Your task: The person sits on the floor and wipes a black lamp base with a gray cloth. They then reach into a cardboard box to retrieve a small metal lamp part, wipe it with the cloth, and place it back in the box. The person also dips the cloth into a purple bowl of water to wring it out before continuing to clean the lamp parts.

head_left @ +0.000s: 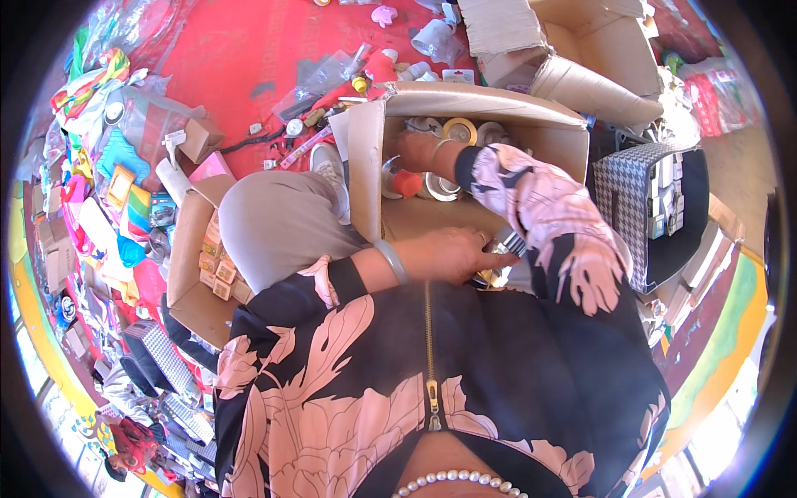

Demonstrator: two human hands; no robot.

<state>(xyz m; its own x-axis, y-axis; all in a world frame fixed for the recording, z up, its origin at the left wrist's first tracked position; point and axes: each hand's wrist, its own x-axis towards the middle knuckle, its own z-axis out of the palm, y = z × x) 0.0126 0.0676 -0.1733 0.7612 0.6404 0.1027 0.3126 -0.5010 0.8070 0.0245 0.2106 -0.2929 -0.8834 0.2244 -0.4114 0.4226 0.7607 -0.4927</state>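
Open cardboard box (pixel 490 100); left hand (pixel 457 254) at its near edge, right hand (pixel 415 153) inside, at the far left; whether either grasps anything cannot be told. Red-capped jar (pixel 405 183), in the box, near the right hand; shiny container (pixel 514 243), touching the left hand.

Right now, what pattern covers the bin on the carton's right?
The bin is black-and-white houndstooth, best seen in the head view.

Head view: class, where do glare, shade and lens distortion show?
In the head view, white glare washes out the lower right; same view, shade dims the far inside of the open brown cardboard box; same view, the yellow-and-green strip bows along the right rim.
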